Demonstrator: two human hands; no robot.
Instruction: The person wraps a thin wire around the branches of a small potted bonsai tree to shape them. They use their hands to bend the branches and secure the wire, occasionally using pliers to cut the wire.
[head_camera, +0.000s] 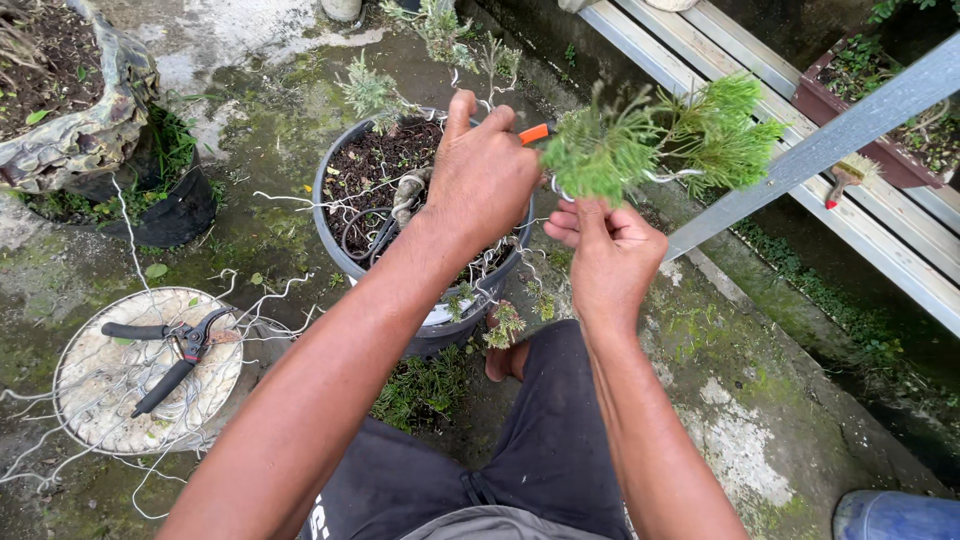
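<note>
Fingers (590, 215) of right hand (610, 255) pinch the green branch (650, 140); left hand (485, 175) grips orange-handled tool (534, 133).

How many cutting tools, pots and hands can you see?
Cutting tools: 2, the orange-handled cutter in the left hand and the black pruning shears on the round stand.
Pots: 3, the grey pot, the stone pot and the brown planter.
Hands: 2, counting the right hand holding the green branch.
Total: 7

Mossy concrete floor (250, 120) bears a grey pot (330, 215) and a round stool (110, 385).
</note>
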